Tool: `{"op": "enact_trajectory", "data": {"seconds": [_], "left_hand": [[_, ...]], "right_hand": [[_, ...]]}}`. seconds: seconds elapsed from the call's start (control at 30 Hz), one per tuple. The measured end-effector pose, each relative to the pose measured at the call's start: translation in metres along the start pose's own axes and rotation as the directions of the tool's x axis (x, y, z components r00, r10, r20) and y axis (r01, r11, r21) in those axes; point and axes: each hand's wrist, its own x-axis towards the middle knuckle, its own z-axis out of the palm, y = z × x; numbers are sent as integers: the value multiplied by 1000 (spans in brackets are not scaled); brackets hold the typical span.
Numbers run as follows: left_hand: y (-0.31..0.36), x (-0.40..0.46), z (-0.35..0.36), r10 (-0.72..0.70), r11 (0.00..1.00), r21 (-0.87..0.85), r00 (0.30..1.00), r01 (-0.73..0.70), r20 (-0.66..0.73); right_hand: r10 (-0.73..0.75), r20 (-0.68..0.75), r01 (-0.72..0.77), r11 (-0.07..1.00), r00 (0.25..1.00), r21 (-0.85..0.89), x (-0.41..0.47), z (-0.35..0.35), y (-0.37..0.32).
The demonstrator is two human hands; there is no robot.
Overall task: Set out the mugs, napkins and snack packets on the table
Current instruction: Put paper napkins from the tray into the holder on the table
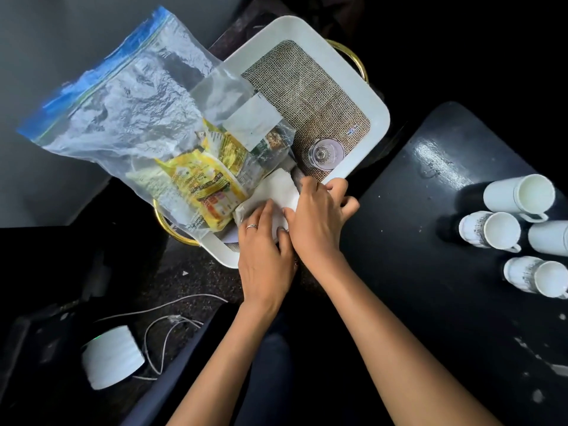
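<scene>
From the head view, you have the mugs (519,229) done: four stand grouped on the dark desk (430,210), well to the right of your hands, their mouths open toward the camera. Napkins and snack packets are left, by my reading. Your left hand (264,256) and right hand (316,216) are both pressed together on the white napkins (276,192), fingers curled and gripping them at the near edge of the tray (378,118). The napkin stack's long axis runs from lower left toward upper right. The yellow snack packets (203,179) sit inside the clear bag (123,96), just left of your hands, with the bag's length slanting away to the upper left.
</scene>
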Motion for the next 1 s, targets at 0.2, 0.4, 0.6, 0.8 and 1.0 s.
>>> {"op": "enact_trajectory", "data": {"seconds": [0.2,0.4,0.6,0.8,1.0], "left_hand": [[6,1,1,-10,999,38,1000,10,3],[12,2,3,25,999,37,1000,-25,3],[26,10,2,96,994,-44,995,-95,12],[51,25,-8,134,979,-139,986,-147,-101],[71,58,-28,184,977,-101,981,-190,-64]], "right_hand": [[85,80,-91,993,993,70,19,-6,-6],[14,149,-28,996,989,90,22,-10,2],[61,113,-107,879,992,464,17,-19,18],[155,231,-277,478,961,833,22,-41,34],[112,364,-380,207,925,902,19,-60,58]]}}
